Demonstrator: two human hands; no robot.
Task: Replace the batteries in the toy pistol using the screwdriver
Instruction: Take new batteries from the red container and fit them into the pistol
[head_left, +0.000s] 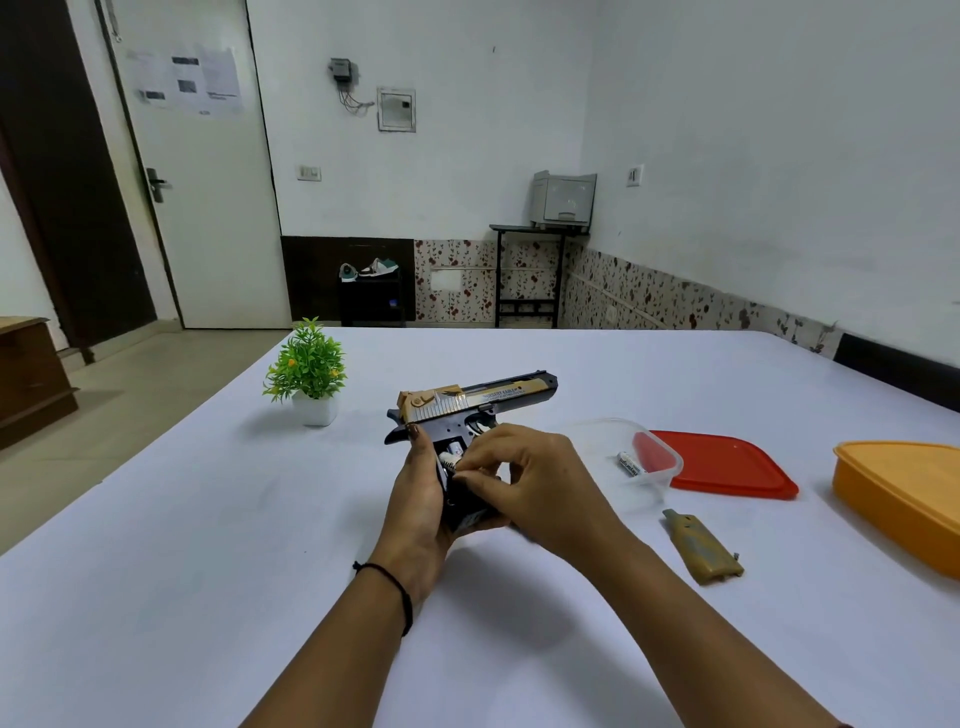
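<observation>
Left hand (415, 504) grips the toy pistol (467, 402) by its handle; right hand (535, 478) curls fingers into the battery slot (451, 454), hold unclear.

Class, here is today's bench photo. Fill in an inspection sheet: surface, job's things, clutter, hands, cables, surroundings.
Surface: white table.
Job's things: toy pistol, grip compartment open with a loaded battery showing; grip cover lying on the table to the right; loose battery in the clear container; screwdriver not seen.
Clutter: red lid, orange container, potted plant.
Hands: left hand grips the pistol's grip; right hand has its fingers curled at the open compartment, and what they hold is hidden.
Cables: wires hanging from a wall box.
Surroundings: white door, printer on a stand.
</observation>
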